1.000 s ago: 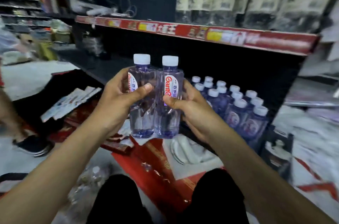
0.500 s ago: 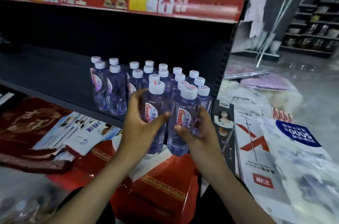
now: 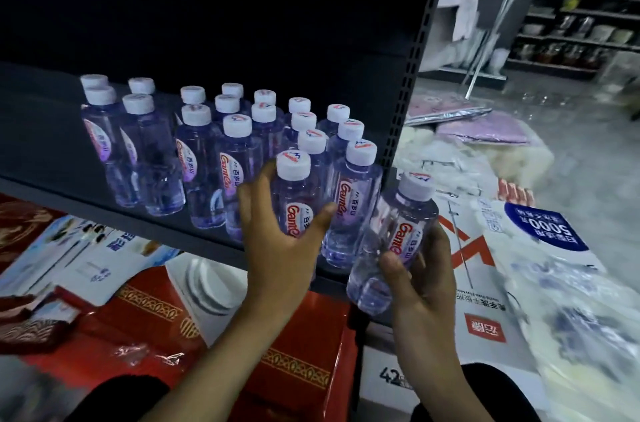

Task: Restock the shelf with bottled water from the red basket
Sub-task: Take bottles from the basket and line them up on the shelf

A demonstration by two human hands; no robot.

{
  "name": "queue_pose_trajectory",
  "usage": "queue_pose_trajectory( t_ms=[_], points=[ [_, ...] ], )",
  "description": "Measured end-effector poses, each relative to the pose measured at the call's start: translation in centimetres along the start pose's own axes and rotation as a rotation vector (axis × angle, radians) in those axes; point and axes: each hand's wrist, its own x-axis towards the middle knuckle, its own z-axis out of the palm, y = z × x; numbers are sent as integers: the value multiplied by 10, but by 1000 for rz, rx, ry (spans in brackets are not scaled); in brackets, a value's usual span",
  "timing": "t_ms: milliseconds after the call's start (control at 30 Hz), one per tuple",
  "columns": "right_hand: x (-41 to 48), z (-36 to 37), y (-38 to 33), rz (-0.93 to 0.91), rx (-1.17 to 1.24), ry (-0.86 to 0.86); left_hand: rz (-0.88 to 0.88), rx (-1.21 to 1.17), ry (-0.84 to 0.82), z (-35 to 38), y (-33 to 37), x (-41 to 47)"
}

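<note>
Left hand (image 3: 277, 248) curls round a water bottle (image 3: 294, 193), seemingly setting it at the front of the shelf (image 3: 41, 144); right hand (image 3: 426, 276), at four o'clock, grips a second bottle (image 3: 398, 231), tilted, probably to stand beside it next.

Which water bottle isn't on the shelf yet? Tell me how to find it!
Find the dark shelf full of white-capped water bottles and go to its right end. Just past the edge, the right hand holds one bottle. It alone leans sideways in the air; the rest stand upright.
</note>
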Motion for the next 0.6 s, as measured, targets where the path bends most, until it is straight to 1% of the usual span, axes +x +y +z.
queue_pose_trajectory(
  t_ms=[133,367,600],
  points=[
    [7,5,6,-12,-31,-11,16,-61,-45,-1,-6,4],
    [14,13,10,-63,-79,6,98,-18,-76,-1,-15,14],
    [29,21,21,-106,-179,45,53,4,-104,5,-24,25]
  ],
)
